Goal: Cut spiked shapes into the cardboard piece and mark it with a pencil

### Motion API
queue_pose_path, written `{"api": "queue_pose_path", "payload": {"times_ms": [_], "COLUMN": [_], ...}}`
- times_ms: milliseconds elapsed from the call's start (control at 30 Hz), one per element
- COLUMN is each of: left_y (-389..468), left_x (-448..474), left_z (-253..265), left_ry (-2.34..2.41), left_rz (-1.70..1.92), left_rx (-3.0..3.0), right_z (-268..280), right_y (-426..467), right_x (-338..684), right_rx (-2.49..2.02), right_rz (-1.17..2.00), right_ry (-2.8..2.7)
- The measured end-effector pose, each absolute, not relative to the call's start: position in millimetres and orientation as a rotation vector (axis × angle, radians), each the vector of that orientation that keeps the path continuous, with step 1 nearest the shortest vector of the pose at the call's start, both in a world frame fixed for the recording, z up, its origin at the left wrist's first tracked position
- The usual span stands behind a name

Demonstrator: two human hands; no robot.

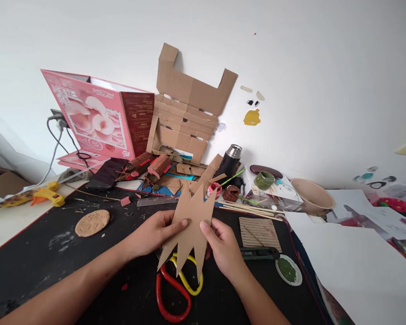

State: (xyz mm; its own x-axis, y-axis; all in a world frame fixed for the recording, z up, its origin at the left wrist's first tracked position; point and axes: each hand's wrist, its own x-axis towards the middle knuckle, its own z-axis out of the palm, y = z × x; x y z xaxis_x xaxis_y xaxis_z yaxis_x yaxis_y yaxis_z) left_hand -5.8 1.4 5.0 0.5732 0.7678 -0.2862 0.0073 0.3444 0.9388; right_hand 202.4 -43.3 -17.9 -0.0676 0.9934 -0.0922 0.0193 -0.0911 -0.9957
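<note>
A piece of brown cardboard (193, 221), cut into long points at top and bottom, is held up over the black mat. My left hand (160, 232) grips its left edge, thumb lying across the front. On the opposite edge my right hand (219, 241) pinches it the same way, fingers behind. Scissors (173, 302) with one red and one yellow handle lie below the cardboard, which hides their blades. Close to my right hand are a dark green utility knife (260, 253) and a square of corrugated cardboard (259, 232).
A hot glue gun (50, 195) and a round clay-like disc (92, 223) lie at left. Behind stand a pink box (98, 117), a large cardboard sheet (189, 119) and a black flask (230, 160). A dish of green paint (288, 270) sits at right.
</note>
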Motion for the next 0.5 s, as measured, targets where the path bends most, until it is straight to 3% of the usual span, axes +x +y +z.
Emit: {"api": "queue_pose_path", "payload": {"times_ms": [500], "left_y": [3], "left_x": [-8], "left_z": [-5], "left_ry": [1.006], "left_rz": [0.765], "left_rx": [1.487], "right_z": [-30], "right_y": [-39], "right_x": [203], "right_rx": [-1.299], "right_rz": [1.349], "right_ry": [-1.257]}}
